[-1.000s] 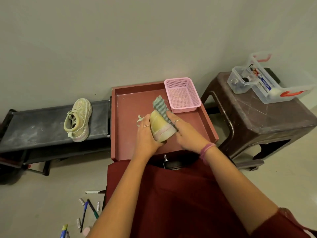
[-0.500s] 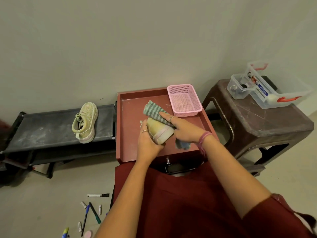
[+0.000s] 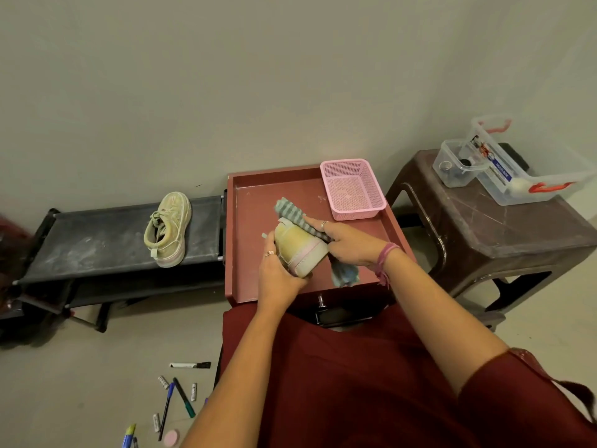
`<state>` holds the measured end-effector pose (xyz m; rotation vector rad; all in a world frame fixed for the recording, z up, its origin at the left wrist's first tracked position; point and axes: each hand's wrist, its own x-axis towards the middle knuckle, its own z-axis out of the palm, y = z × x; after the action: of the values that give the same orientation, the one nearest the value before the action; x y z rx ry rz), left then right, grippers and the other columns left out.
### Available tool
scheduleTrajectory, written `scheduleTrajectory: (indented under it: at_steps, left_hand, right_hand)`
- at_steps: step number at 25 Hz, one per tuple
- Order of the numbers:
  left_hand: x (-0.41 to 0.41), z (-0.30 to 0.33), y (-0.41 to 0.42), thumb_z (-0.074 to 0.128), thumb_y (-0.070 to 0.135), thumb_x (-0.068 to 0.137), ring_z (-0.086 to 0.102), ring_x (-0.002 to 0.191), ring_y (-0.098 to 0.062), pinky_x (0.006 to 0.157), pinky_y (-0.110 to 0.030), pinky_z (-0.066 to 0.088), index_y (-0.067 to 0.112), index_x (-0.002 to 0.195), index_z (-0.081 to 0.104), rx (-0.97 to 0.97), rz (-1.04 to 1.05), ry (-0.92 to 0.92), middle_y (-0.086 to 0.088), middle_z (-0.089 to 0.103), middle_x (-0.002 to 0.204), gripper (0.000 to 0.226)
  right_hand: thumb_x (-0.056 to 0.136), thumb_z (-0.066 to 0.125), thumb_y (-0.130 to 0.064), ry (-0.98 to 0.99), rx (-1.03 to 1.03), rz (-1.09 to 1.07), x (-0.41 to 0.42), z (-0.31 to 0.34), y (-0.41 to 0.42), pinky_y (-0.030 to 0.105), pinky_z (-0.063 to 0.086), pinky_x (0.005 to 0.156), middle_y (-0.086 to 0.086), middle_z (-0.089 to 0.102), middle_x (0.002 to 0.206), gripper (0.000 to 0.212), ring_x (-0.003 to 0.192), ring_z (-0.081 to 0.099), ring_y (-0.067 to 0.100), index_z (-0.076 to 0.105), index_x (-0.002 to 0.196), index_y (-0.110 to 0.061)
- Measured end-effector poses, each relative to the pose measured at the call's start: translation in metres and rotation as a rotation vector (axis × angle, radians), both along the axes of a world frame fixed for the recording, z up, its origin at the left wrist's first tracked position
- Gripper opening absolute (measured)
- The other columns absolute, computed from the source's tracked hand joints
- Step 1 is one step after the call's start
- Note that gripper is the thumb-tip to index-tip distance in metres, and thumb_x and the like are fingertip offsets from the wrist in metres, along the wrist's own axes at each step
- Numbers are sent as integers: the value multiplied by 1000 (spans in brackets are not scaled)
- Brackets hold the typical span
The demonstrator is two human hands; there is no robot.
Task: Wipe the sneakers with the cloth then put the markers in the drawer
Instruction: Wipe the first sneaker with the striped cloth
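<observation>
Sneaker (image 3: 298,250) lies over the red tray (image 3: 248,253), long axis slanting from near-right to far-left, sole toward the camera. Left hand (image 3: 279,279) grips it underneath; right hand (image 3: 350,245) presses the striped cloth (image 3: 290,213) along it, fingers apparently extended.
</observation>
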<state>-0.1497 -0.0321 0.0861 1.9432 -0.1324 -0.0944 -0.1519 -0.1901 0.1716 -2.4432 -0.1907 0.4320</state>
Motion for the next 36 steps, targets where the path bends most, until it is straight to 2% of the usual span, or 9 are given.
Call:
scheduleTrajectory:
  at_steps: [3,7,9,12,16,21,25,30,36]
  left_hand:
    - [-2,3,0,79,-3,62,63,83,-3,64,-3,44,20,120,45,66,51,-10,8,64,98,72]
    - [-4,-8,-1,44,3,97,53,122,-23,92,-7,38,-2,132,48,252,-76,51,-13,54,135,36]
    - [-3,-6,-7,48,6,97,55,113,-17,80,5,27,-1,129,51,223,-59,9,-6,58,123,34]
    - [2,4,-13,68,3,82,64,96,-13,67,0,40,15,110,62,63,28,59,10,61,95,30]
    - [5,-5,-12,83,-3,48,66,99,-9,82,-30,57,30,131,40,-61,8,91,9,65,111,99]
    - [1,-4,-8,84,2,50,65,97,-14,79,-30,57,32,132,35,13,-4,44,4,63,111,100]
    - [-5,4,-3,80,-1,58,64,94,-8,76,-11,49,22,134,39,-8,22,17,7,64,108,90]
    - [-4,-5,-3,53,1,94,62,105,-26,72,-4,39,-1,117,57,76,80,49,-8,66,104,24]
    - [-4,12,-6,60,0,89,64,88,-1,71,-10,44,15,115,50,-146,93,32,14,61,97,31]
  right_hand:
    - [87,37,9,-108,-219,51,-27,-13,29,23,10,115,9,12,158,68,146,11,23,14,149,-4]
    - [93,22,-11,-607,-622,49,-71,-64,58,45,34,110,9,26,155,54,143,25,26,29,147,-6]
    - [95,21,-12,-679,-676,22,-70,-74,52,43,30,113,5,22,157,54,144,22,24,22,149,-9]
    - [91,25,-11,-618,-575,-125,-56,-63,52,43,35,110,5,32,153,56,140,32,25,31,146,-10]
    - [83,38,6,-418,-241,-226,-35,-47,32,39,25,116,9,27,153,69,141,26,27,23,149,-8]
    - [80,37,15,-1,221,-333,-24,-31,12,21,16,112,8,24,153,77,141,23,21,19,150,-11]
    - [81,45,12,-246,-29,-359,-49,-41,52,28,6,117,9,18,156,77,145,12,23,16,150,-9]
    - [94,22,-10,-660,-627,-195,-72,-74,89,46,25,114,14,27,154,54,143,24,29,26,147,-3]
    - [91,19,-17,-502,-561,-265,-52,-53,91,44,33,109,12,38,148,56,138,35,26,35,144,-6]
